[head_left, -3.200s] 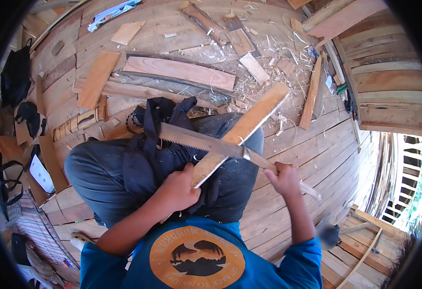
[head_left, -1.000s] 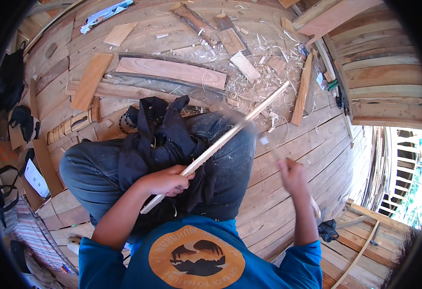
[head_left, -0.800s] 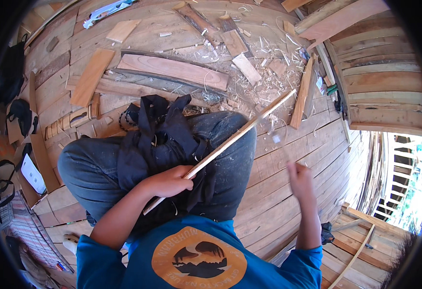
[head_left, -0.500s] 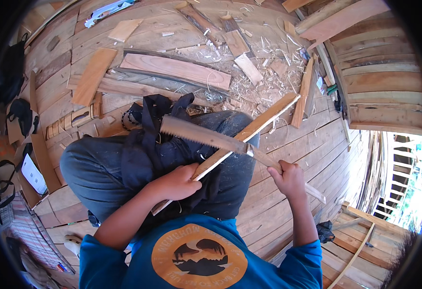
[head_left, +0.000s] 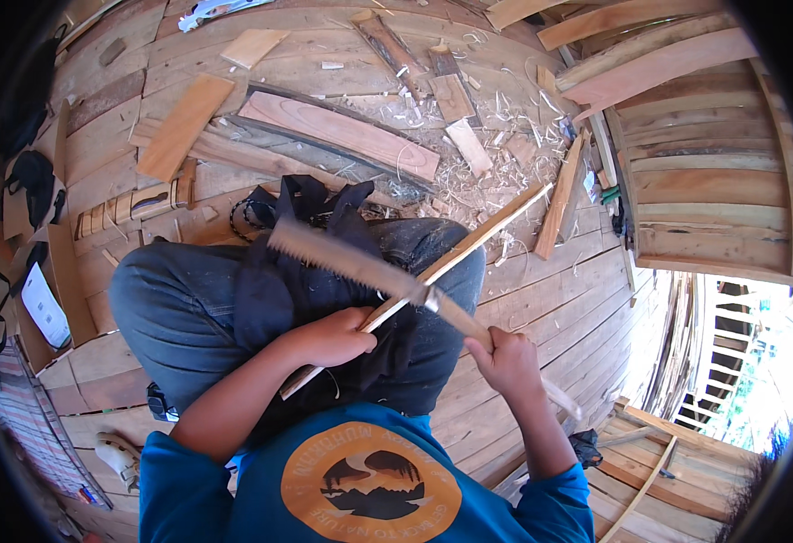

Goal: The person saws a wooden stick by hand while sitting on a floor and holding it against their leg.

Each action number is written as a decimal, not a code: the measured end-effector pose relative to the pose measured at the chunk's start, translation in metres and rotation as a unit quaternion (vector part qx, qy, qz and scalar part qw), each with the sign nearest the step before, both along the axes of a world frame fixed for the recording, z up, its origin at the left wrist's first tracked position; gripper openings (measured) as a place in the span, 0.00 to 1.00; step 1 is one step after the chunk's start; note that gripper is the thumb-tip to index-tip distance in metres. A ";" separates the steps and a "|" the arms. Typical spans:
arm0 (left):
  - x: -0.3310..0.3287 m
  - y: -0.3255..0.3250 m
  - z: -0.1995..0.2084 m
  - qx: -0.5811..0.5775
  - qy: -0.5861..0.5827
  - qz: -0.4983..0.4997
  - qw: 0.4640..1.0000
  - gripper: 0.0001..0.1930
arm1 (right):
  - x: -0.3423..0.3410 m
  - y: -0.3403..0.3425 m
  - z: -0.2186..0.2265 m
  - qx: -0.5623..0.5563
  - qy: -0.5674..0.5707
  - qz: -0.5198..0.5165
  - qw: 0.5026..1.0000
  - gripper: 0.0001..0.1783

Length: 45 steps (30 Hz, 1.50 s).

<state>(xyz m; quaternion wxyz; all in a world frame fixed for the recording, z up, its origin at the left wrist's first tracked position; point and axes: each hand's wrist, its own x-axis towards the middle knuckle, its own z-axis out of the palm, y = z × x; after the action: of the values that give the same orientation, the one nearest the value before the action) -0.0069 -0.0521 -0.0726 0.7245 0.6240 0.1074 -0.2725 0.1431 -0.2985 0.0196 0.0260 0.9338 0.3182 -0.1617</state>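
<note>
The 2 hands are both closed around something. The left hand (head_left: 335, 338) grips a narrow wooden strip (head_left: 482, 235) near its lower end, and the right hand (head_left: 507, 360) is wrapped around the pale handle (head_left: 458, 317) of a saw-toothed blade (head_left: 333, 261). The strip slants across the lap, its lower end close to the shirt and its far end past the right knee. The blade, slightly blurred, crosses over the strip, with its toothed edge toward the person; whether the 2 touch at the crossing, I cannot tell.

Under the strip, a dark cloth (head_left: 270, 303) lies bunched over the dusty jeans (head_left: 175, 299). The blue shirt (head_left: 265, 480) bears 1 round orange print (head_left: 301, 489).

Beyond the knees, a pinkish plank (head_left: 342, 136) with dark edges lies on the board floor (head_left: 568, 317). To its left, 1 orange-brown board (head_left: 184, 127) rests across a longer piece, and to its right, curled shavings (head_left: 514, 109) are scattered around short offcuts. At the far left stands an open cardboard box (head_left: 75, 294) with a white sheet (head_left: 45, 306). A slatted wooden panel (head_left: 713, 185) is at the upper right.
</note>
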 end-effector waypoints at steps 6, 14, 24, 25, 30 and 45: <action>0.005 0.001 0.005 -0.008 -0.004 0.002 1.000 0.20 | 0.029 -0.018 0.011 -0.034 -0.037 -0.069 0.996 0.31; -0.001 -0.004 0.001 0.014 -0.023 0.031 0.999 0.19 | 0.028 -0.013 0.000 -0.003 -0.015 -0.101 0.995 0.30; -0.004 -0.002 0.006 -0.024 -0.026 0.034 0.999 0.23 | 0.035 -0.016 -0.007 -0.011 -0.040 -0.031 0.999 0.32; -0.001 0.001 0.011 -0.022 -0.008 0.017 1.000 0.23 | 0.047 -0.019 -0.008 -0.004 -0.054 -0.056 0.997 0.32; -0.001 -0.002 0.004 -0.018 -0.010 0.020 1.000 0.20 | 0.006 0.002 -0.004 0.023 -0.003 -0.043 0.999 0.31; -0.001 0.000 0.003 -0.032 0.015 0.020 0.999 0.24 | 0.010 -0.001 -0.011 -0.008 -0.052 0.008 0.999 0.31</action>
<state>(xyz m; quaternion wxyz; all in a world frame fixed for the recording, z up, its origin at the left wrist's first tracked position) -0.0082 -0.0522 -0.0699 0.7477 0.5938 0.1220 -0.2712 0.1532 -0.2999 0.0083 0.0516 0.9381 0.3224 -0.1155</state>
